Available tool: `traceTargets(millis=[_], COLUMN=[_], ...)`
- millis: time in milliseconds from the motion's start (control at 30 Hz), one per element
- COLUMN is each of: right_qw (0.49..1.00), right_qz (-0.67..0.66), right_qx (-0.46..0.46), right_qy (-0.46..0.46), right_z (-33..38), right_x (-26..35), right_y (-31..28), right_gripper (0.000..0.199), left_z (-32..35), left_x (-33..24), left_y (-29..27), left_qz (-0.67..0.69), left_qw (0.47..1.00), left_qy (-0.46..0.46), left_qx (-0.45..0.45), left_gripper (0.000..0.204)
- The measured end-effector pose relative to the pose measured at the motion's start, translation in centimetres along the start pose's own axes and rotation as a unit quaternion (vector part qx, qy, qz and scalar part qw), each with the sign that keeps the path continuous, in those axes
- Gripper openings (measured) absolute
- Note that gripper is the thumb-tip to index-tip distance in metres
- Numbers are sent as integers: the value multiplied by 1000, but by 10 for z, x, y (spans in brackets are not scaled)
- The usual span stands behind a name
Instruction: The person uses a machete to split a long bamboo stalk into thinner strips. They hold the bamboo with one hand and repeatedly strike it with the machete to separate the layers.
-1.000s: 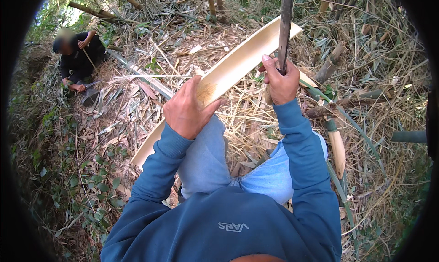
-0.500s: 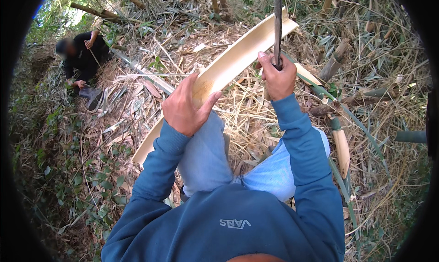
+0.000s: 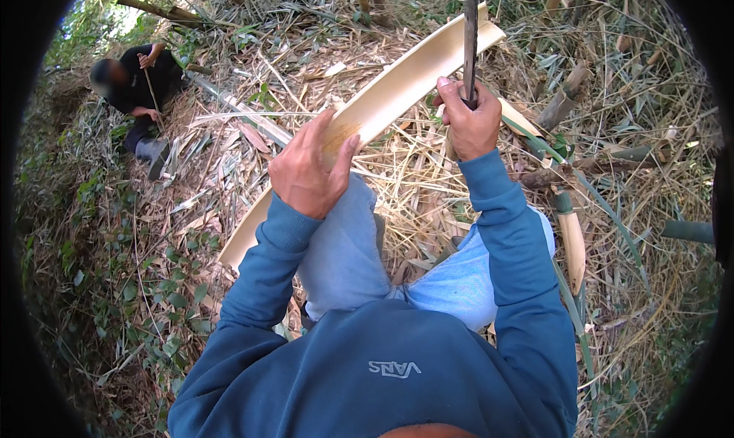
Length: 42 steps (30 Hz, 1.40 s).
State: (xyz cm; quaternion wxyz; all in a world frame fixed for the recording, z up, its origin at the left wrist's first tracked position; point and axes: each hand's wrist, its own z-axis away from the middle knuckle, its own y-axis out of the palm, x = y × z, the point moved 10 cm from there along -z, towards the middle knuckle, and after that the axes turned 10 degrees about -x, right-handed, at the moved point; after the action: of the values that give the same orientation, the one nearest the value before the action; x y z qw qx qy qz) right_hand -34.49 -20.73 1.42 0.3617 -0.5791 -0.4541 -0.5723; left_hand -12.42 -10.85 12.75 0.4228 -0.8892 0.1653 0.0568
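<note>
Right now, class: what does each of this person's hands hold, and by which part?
The left hand grips the split bamboo piece near its middle. The right hand holds a dark blade by its lower end, the handle.

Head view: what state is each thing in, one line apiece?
Split bamboo half: hollow side up, slanting across the knee.
Left hand: gripping the bamboo's edge.
Right hand: closed on a dark blade's handle.
Dark blade: raised upright by the bamboo's far end.
Other person: crouched on the slope.
</note>
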Motion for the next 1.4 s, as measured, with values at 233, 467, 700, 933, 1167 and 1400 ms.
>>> traceTargets(millis=[233, 467, 700, 933, 1167, 1400], right_qw=[1000, 1000, 997, 997, 981, 950], right_qz=[-2, 18, 68, 72, 182, 258], right_qx=[1, -6, -8, 4, 36, 99], right_qy=[2, -14, -27, -11, -61, -144], right_z=[1, 1, 0, 0, 7, 27], right_x=[0, 0, 4, 2, 10, 39], right_y=[-1, -1, -3, -4, -5, 14], right_gripper=[34, 38, 40, 30, 28, 21], left_z=[-1, 1, 2, 1, 6, 15], left_x=[2, 3, 1, 34, 88, 109], left_y=[0, -2, -4, 6, 32, 42], left_qz=[-1, 4, 7, 18, 108, 190], left_qw=[1000, 1000, 1000, 996, 974, 949], left_qy=[0, -7, 5, -80, -180, -238], left_qx=[7, 4, -15, 36, 86, 86], left_gripper=[32, 27, 27, 27, 35, 41])
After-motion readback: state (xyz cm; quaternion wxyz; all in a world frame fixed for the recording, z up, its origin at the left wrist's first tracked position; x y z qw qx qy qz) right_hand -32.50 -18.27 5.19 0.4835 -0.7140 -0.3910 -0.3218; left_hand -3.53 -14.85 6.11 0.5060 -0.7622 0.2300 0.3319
